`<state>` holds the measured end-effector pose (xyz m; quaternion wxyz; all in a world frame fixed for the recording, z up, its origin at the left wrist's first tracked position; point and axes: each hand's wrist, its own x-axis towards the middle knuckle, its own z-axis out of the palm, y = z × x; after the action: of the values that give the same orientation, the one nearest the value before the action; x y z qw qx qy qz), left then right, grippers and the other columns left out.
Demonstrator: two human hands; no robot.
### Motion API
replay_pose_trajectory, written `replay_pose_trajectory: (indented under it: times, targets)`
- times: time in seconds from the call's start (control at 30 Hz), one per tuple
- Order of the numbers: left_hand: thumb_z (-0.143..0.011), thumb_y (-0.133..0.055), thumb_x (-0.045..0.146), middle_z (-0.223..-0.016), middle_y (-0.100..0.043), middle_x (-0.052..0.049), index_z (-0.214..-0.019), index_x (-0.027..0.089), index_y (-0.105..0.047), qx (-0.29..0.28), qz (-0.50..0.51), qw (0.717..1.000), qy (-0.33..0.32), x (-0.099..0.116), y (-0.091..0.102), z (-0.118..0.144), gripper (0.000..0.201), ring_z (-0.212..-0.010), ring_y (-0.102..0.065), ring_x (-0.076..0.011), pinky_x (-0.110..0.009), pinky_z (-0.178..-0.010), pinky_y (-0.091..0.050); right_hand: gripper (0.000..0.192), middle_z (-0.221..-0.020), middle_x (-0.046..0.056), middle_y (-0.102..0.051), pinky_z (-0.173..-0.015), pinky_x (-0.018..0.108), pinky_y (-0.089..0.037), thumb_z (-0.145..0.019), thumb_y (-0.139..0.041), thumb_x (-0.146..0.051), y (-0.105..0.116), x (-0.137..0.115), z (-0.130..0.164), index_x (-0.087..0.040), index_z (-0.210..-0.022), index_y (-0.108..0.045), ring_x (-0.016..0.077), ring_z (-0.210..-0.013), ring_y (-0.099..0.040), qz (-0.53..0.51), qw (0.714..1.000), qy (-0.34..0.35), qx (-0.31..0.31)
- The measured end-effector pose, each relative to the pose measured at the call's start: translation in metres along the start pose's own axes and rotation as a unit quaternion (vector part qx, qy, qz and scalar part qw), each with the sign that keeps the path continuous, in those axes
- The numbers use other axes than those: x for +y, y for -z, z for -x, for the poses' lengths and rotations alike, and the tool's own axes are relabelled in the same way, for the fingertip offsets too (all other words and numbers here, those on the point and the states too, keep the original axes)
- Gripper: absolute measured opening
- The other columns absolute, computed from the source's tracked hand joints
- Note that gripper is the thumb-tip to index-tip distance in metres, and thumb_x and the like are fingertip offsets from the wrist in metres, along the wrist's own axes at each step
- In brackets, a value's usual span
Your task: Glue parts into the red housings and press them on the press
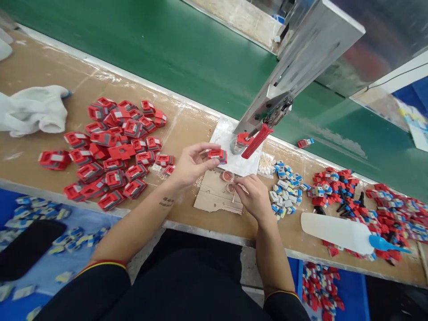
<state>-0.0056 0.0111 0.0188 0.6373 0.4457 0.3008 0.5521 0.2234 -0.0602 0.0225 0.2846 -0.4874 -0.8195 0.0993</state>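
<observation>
Centrally, a red clip part (217,155) with a grey-white insert sits pinched between thumb and fingertips of the left hand (192,164), held just above the desk (187,129) over a cardboard scrap (214,196). Right hand (256,196) is close beside it, fingers curled narrow on a thin white stick, possibly a cotton swab; view too small to be sure. Its tip points toward two small round pots (228,176) with pinkish content, standing on the cardboard. Behind them a white sheet (222,133) carries a press jig with a red handle (257,141). Swab bundle (266,164) lies just right of the sheet. Left on the desk: big loose pile of red clip parts (110,151), white cloth (33,109) beyond it. Right: heap of small blue-white pieces (284,187), then mixed red-blue parts (368,209), a white bottle (337,232) lying on its side. Green belt (167,49) runs behind, one stray part (305,142) on it.
</observation>
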Motion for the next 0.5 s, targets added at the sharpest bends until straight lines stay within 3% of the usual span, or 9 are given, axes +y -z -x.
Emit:
replay_pose_trajectory:
  times: [0.1, 0.2, 0.27, 0.4, 0.5]
  targets:
    - [-0.061, -0.103, 0.035, -0.105, -0.078, -0.008, -0.111, 0.018, -0.077, -0.047, -0.002, 0.998, 0.034, -0.017, 0.005, 0.005, 0.059, -0.093, -0.077, -0.0224, -0.037, -0.087, -0.065, 0.012, -0.083, 0.002, -0.078, -0.071, 0.034, -0.055, -0.100, -0.065, -0.017, -0.002, 0.002, 0.001, -0.026, -0.098, -0.073, 0.0203, -0.078, -0.066, -0.031, 0.999, 0.009, -0.001]
    - [-0.059, -0.104, 0.034, -0.104, -0.078, -0.009, -0.107, 0.016, -0.078, -0.073, -0.030, 0.995, 0.054, -0.018, 0.008, 0.007, 0.057, -0.093, -0.078, -0.0236, -0.037, -0.088, -0.066, 0.014, -0.086, 0.001, -0.079, -0.072, 0.034, -0.056, -0.098, -0.066, -0.014, -0.001, 0.003, 0.005, -0.026, -0.096, -0.072, 0.0191, -0.078, -0.067, -0.075, 0.997, 0.002, 0.013]
    - [-0.058, -0.104, 0.033, -0.105, -0.079, -0.009, -0.104, 0.016, -0.079, -0.074, -0.041, 0.995, 0.055, -0.014, 0.008, 0.010, 0.055, -0.095, -0.078, -0.0238, -0.036, -0.088, -0.067, 0.013, -0.084, 0.001, -0.078, -0.068, 0.033, -0.055, -0.096, -0.068, -0.014, 0.000, 0.004, 0.007, -0.026, -0.095, -0.073, 0.0182, -0.075, -0.066, -0.116, 0.991, -0.030, 0.055]
    - [-0.065, -0.101, 0.031, -0.108, -0.080, -0.010, -0.106, 0.017, -0.079, -0.075, -0.062, 0.995, 0.033, -0.013, 0.003, 0.017, 0.048, -0.096, -0.080, -0.0226, -0.034, -0.089, -0.069, 0.007, -0.079, 0.001, -0.074, -0.062, 0.030, -0.052, -0.094, -0.071, -0.019, 0.001, 0.009, 0.011, -0.025, -0.093, -0.072, 0.0167, -0.070, -0.066, -0.246, 0.948, -0.099, 0.175]
    - [-0.074, -0.096, 0.028, -0.108, -0.080, -0.010, -0.106, 0.018, -0.079, -0.086, -0.078, 0.993, -0.030, -0.019, -0.002, 0.019, 0.038, -0.097, -0.079, -0.0200, -0.031, -0.088, -0.068, 0.007, -0.077, 0.000, -0.074, -0.063, 0.031, -0.055, -0.094, -0.073, -0.028, 0.005, 0.006, 0.009, -0.024, -0.090, -0.068, 0.0174, -0.070, -0.070, -0.322, 0.911, -0.107, 0.233]
